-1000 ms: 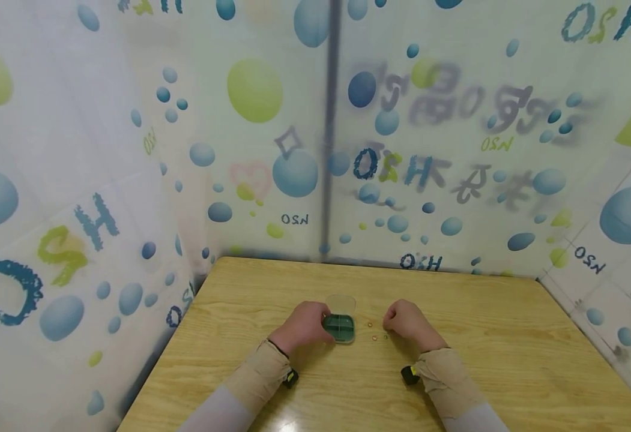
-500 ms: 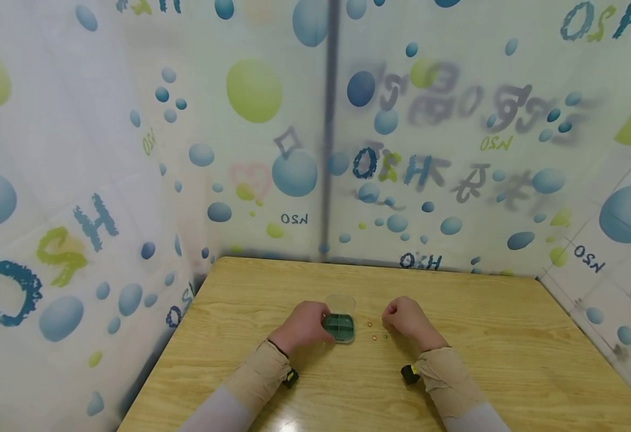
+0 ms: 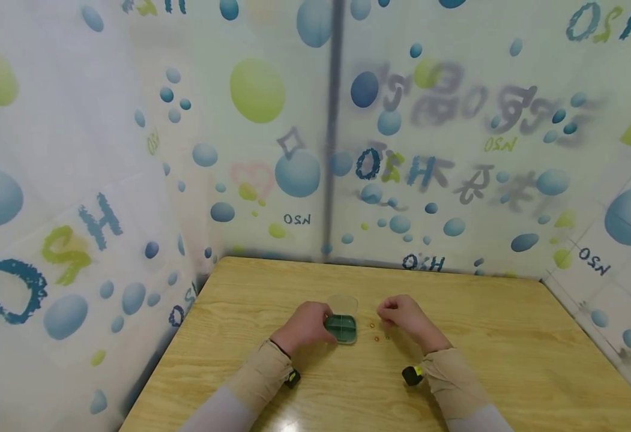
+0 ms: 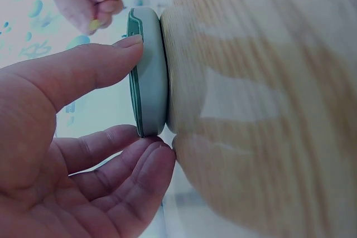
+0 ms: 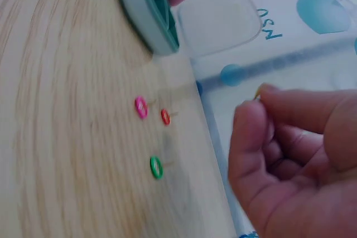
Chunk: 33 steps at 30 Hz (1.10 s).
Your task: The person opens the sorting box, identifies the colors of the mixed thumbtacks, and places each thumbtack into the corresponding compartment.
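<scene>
A small green compartment box [image 3: 347, 330] sits on the table with its clear lid [image 5: 220, 19] flipped back. My left hand [image 3: 305, 327] grips the box's left side, thumb on the near rim and fingers at the far edge. Right of the box, my right hand [image 3: 406, 315] pinches a yellow thumbtack [image 4: 94, 25] between thumb and forefinger, raised off the table; most of it is hidden by the fingertips. Three more tacks lie between box and hand: a pink thumbtack [image 5: 141, 107], a red thumbtack [image 5: 165, 117] and a green thumbtack [image 5: 156, 168].
The wooden table [image 3: 488, 324] reaches back to a wall [image 3: 445, 198] covered with bubble-printed sheeting. Another printed wall [image 3: 126, 240] runs along the left side. Each wrist carries a small black camera, such as the right wrist camera [image 3: 412, 375].
My right hand has shifted slightly left and away from me, closer to the box, with the yellow thumbtack pinched. The left hand and box stay put.
</scene>
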### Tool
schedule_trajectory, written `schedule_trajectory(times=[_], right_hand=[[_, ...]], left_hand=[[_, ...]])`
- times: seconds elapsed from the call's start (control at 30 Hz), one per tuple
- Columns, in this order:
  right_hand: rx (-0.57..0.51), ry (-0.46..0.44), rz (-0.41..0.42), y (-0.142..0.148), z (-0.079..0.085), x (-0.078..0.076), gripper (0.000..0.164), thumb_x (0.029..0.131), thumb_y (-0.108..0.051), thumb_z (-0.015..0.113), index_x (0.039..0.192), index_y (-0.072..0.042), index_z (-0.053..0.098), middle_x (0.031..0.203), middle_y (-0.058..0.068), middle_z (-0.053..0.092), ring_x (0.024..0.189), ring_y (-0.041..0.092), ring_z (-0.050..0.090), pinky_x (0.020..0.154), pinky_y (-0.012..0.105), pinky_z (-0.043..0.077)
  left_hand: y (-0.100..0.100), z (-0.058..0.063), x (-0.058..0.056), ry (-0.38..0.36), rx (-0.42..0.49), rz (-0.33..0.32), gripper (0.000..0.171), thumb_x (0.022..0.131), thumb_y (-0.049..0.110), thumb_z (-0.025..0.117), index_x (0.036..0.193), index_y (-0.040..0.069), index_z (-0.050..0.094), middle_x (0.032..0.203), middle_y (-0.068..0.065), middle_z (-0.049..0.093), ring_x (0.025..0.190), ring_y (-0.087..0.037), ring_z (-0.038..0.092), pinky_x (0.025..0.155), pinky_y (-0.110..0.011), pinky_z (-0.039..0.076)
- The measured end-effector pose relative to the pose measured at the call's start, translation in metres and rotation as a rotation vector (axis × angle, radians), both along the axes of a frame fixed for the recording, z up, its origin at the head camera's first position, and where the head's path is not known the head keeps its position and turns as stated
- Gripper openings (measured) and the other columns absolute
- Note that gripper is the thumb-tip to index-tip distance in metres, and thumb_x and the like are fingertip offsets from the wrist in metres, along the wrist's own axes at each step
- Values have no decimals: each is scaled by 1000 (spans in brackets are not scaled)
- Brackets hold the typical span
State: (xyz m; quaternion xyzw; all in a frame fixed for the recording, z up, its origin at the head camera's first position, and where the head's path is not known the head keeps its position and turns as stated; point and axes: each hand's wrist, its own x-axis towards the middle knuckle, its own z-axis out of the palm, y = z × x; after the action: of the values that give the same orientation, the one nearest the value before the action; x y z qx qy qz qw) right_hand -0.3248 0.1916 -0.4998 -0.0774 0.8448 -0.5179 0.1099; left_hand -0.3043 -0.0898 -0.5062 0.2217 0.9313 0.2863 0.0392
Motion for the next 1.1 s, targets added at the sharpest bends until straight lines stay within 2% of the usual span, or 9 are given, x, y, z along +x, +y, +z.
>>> schedule_trajectory(times=[0.2, 0.33, 0.5, 0.7, 0.93, 1.1], right_hand=[[-235, -34, 52, 2, 0, -3, 22, 110, -7, 56, 110, 13, 65, 87, 1, 63, 80, 13, 60, 78, 29, 57], [-342, -66, 57, 2, 3, -3, 17, 111, -7, 54, 104, 1, 68, 90, 0, 65, 81, 10, 62, 79, 26, 58], [-453, -100, 43, 1, 4, -2, 20, 111, -7, 52, 101, -10, 69, 97, 2, 67, 86, 8, 65, 79, 21, 58], [-533, -121, 50, 3, 2, -3, 23, 112, -8, 52, 99, -14, 70, 96, 0, 69, 86, 6, 67, 79, 19, 59], [-599, -99, 6, 6, 3, -4, 26, 113, -9, 50, 98, -17, 70, 93, -4, 67, 85, 5, 66, 79, 18, 58], [-660, -117, -7, 6, 1, -5, 26, 113, -9, 49, 98, -16, 70, 93, -3, 68, 83, 4, 66, 78, 18, 58]], left_hand=[[1, 1, 1, -2, 2, 3, 48, 74, 22, 96, 113, 3, 76, 97, -5, 75, 79, -13, 60, 75, -31, 52], [1, 2, 2, -7, 7, -3, 47, 74, 21, 96, 112, 2, 76, 96, -5, 74, 78, -13, 59, 73, -31, 51], [0, 1, 2, 3, 0, -3, 48, 74, 21, 96, 113, 2, 76, 97, -6, 74, 79, -13, 59, 74, -31, 51], [1, 0, 2, -2, 0, -5, 49, 75, 22, 96, 114, 2, 76, 98, -7, 75, 80, -13, 61, 74, -32, 52], [0, -1, 1, 12, -6, -9, 48, 74, 23, 97, 113, 3, 76, 97, -6, 75, 79, -13, 61, 74, -31, 52], [1, -1, 1, 20, -9, -11, 49, 74, 23, 97, 114, 2, 77, 99, -7, 76, 80, -14, 62, 75, -31, 53]])
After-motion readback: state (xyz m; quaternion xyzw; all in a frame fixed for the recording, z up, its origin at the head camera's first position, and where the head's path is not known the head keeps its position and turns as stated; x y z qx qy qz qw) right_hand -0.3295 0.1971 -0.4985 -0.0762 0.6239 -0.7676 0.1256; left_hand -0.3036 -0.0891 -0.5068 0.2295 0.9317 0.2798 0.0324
